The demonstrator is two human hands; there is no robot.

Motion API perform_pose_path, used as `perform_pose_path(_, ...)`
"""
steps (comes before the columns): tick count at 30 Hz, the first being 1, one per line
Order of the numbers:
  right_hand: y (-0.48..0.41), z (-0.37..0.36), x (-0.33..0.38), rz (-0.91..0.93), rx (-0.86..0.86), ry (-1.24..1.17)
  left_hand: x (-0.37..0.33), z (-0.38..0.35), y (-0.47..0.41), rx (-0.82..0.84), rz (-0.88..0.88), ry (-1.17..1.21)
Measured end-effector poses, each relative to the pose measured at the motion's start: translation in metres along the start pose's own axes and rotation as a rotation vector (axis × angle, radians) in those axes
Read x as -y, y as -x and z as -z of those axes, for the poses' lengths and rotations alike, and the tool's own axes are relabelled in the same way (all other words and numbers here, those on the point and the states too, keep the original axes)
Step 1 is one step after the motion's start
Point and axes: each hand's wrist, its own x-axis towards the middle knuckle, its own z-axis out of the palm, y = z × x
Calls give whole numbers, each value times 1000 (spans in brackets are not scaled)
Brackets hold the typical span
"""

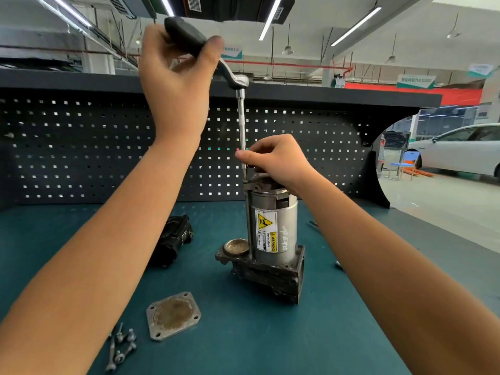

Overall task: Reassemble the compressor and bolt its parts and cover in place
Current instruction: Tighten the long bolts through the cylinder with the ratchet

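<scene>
— Start me at the left. What is lying on the counter point(243, 336)?

— On my feed, a loose cluster of bolts point(121, 345) lies at the near left, about seven o'clock from the compressor point(274, 234). At their two o'clock, apart from them, the square cover plate point(173, 315) lies flat with a hole at each corner. At twelve o'clock from the plate a black housing point(174, 239) lies on its side, near the compressor's base but not touching it.

— And my hands?

— I see the left hand point(176, 77) raised high, at eleven o'clock from the compressor, with fingers and thumb wrapped round the dark handle of the ratchet point(235, 78). The ratchet head points toward three o'clock. From it the extension bar point(241, 125) drops straight down to the top left corner of the compressor. The compressor stands upright mid-counter, a silver cylinder on a dark base, its yellow warning label facing me. The right hand point(278, 161) sits on top of it, fingers curled and thumb pinching the lower end of the extension bar. I cannot make out the socket end behind that thumb.

— Anything further right?

— The pegboard point(81, 147) runs behind everything. At three o'clock, past the counter's end, a blue chair point(408, 161) stands on the shop floor beside a white car point(460, 150).
</scene>
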Motion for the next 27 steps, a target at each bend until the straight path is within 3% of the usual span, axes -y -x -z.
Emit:
perform_pose_path(3,2,3,0,-14,16,-45,0,1,0,-7,112,76)
perform_pose_path(7,3,6,-1,-33,77,-115,18,8,-12,-82,636,449)
perform_pose_path(9,4,7,0,-33,121,-96,23,10,-18,-132,761,567)
perform_pose_path(11,5,5,2,-33,118,-65,25,8,-17,-127,735,465)
perform_pose_path(16,5,-1,2,16,-26,80,10,-2,-11,-64,278,132)
perform_pose_path(19,5,-1,2,4,-34,27,7,-2,-8,-13,180,82)
perform_pose_path(21,7,4,3,-15,-3,-31,13,1,-9,-33,313,184)
perform_pose_path(24,9,7,5,-39,84,-108,26,7,-19,-105,712,550)
perform_pose_path(27,9,5,6,-50,105,-47,33,9,-19,-203,835,628)
